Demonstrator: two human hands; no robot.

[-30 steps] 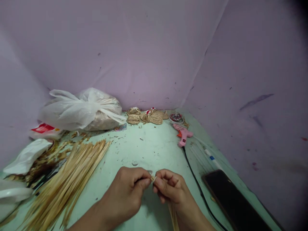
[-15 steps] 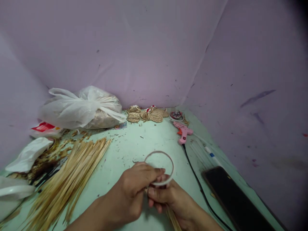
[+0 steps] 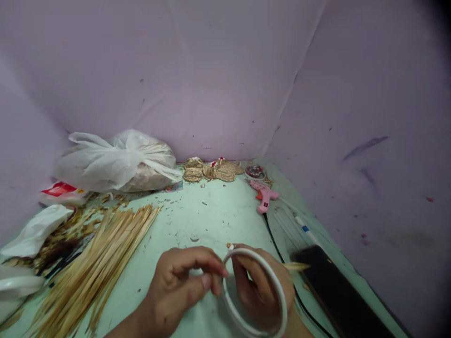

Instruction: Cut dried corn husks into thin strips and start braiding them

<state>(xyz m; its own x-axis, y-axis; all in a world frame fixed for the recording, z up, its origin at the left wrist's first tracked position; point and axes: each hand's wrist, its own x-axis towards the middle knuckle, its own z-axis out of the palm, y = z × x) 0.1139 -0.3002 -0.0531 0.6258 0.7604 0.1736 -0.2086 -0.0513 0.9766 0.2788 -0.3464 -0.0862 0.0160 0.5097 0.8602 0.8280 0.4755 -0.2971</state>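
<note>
A thin white ring (image 3: pixel 283 307) stands tilted in front of my right hand (image 3: pixel 262 277). My right hand is closed on the ring at its upper left edge, with its fingers bent behind the loop. A pale dried straw strip (image 3: pixel 296 266) sticks out to the right from that hand. A small straw-coloured end (image 3: pixel 229 246) shows at the top of the ring, by the right fingertips. My left hand (image 3: pixel 183 281) has its fingers bent, their tips at the ring's left edge; its thumb lies lower, a little apart from the ring.
On the left lies a straw bundle (image 3: pixel 105 253), below a knotted plastic bag (image 3: pixel 120 162). Woven straw pieces (image 3: pixel 225 171) lie by the back wall. A pink glue gun (image 3: pixel 263 197), its black cord (image 3: pixel 269 230) and a dark phone (image 3: pixel 341 291) are on the right.
The ring has come nearer and lower right, and has turned. My right hand has risen behind it. My left hand has moved left, off the right hand, its fingertips at the ring's edge.
</note>
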